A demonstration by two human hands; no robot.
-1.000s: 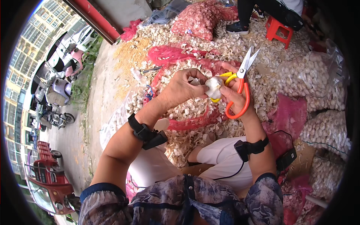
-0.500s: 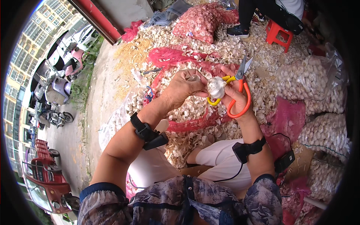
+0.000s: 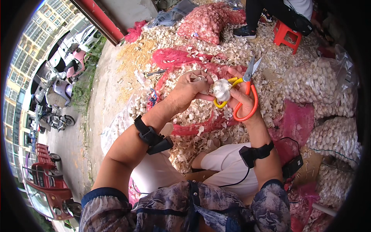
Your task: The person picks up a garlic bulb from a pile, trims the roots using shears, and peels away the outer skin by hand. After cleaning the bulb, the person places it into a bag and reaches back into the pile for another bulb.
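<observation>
A white garlic bulb (image 3: pixel 222 90) is held in the fingertips of my right hand (image 3: pixel 243 105). The same hand carries scissors (image 3: pixel 253 96) with orange and yellow handles, one orange loop round the back of the hand. Their blades point up and away, slightly parted. My left hand (image 3: pixel 189 88) is closed just left of the bulb, its thumb and fingertips close to the bulb's side. A pale piece of garlic (image 3: pixel 200 78) shows between its curled fingers; whether it is a clove or skin I cannot tell. Loose garlic skins (image 3: pixel 185 110) lie beneath both hands.
Red mesh (image 3: pixel 174 58) lies among the skins. A full red mesh sack (image 3: pixel 205 23) stands at the back, near a person's shoe (image 3: pixel 245 32) and a red stool (image 3: pixel 287 36). Clear bags of garlic (image 3: pixel 309 83) line the right. Peeled-looking cloves (image 3: pixel 135 110) sit in clear plastic at left.
My left hand has shifted slightly, its fingers curling a little differently beside the bulb. The bulb has turned or moved slightly left. The right hand and scissors stay almost in place.
</observation>
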